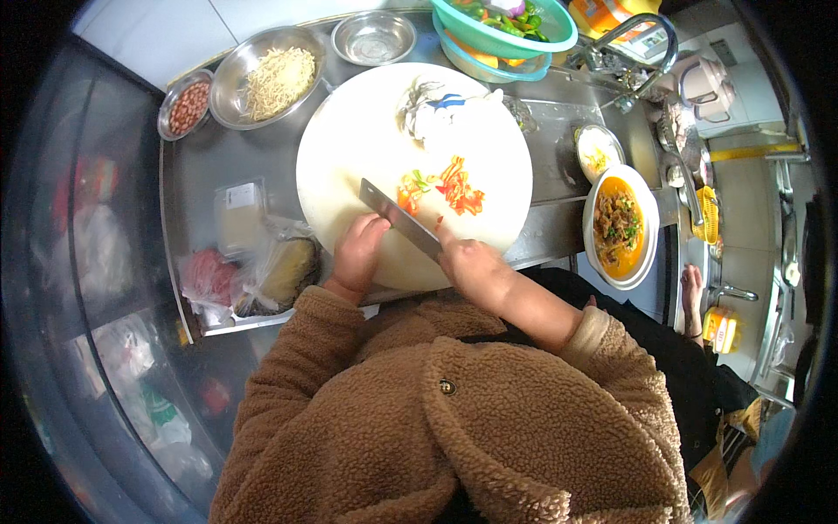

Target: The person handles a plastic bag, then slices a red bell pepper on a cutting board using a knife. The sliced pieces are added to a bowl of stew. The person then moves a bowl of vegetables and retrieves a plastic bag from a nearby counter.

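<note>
My right hand [474, 268] grips a cleaver [402, 219], its index finger lying along the near end of the blade. The blade slants over a round white cutting board [353, 144]. Close to the left side of the blade is my left hand [358, 252], its fingers curled down at the board. A speck of green shows at those fingertips; whatever lies under them is hidden. Beyond the blade are cut orange and green pepper pieces [410, 190] and a pile of red pepper pieces [460, 188]. A crumpled white and blue cloth or bag [432, 111] rests farther back on the board.
Steel bowls hold peanuts [190, 111] and pale shreds [278, 82]. Behind the board are a steel bowl [373, 40] and a teal basket [458, 13] of peppers. Bagged food [281, 275] lies left. At right are a faucet [645, 26], a stew bowl [645, 255] and another person's hand [691, 285].
</note>
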`<action>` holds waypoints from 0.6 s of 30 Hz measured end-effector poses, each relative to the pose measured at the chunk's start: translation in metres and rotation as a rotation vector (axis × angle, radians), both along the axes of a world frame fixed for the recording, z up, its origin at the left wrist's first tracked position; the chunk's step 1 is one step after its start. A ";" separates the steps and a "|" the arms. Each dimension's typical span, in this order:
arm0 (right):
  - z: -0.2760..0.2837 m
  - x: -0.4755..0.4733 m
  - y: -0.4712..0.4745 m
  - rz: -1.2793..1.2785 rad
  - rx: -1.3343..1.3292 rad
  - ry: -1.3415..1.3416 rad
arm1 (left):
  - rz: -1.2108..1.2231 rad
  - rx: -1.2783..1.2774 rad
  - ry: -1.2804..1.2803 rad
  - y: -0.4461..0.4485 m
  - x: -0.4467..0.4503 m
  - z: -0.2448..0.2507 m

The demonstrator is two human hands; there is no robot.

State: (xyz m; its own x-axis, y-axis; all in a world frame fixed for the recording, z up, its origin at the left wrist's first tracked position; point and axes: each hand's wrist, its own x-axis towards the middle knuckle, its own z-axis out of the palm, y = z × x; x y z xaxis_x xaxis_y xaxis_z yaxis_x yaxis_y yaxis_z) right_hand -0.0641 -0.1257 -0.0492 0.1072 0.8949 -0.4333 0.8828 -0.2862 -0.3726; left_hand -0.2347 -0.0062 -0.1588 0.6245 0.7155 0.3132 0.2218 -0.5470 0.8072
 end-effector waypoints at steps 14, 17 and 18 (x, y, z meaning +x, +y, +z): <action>0.015 0.071 -0.049 -0.297 0.175 -0.334 | -0.014 0.164 0.220 0.023 0.021 0.021; 0.008 0.076 -0.047 -0.302 0.093 -0.447 | -0.016 0.166 0.219 0.028 0.035 0.015; 0.003 0.073 -0.045 -0.264 0.111 -0.463 | -0.012 0.159 0.225 0.028 0.039 0.013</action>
State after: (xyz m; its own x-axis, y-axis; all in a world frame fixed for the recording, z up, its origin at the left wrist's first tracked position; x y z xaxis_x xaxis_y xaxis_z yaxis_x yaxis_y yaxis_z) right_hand 0.0088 -0.1704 -0.0461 0.4919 0.8492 -0.1921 0.8651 -0.5016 -0.0020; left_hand -0.1953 0.0217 -0.1463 0.6993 0.6606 0.2730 0.3789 -0.6664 0.6421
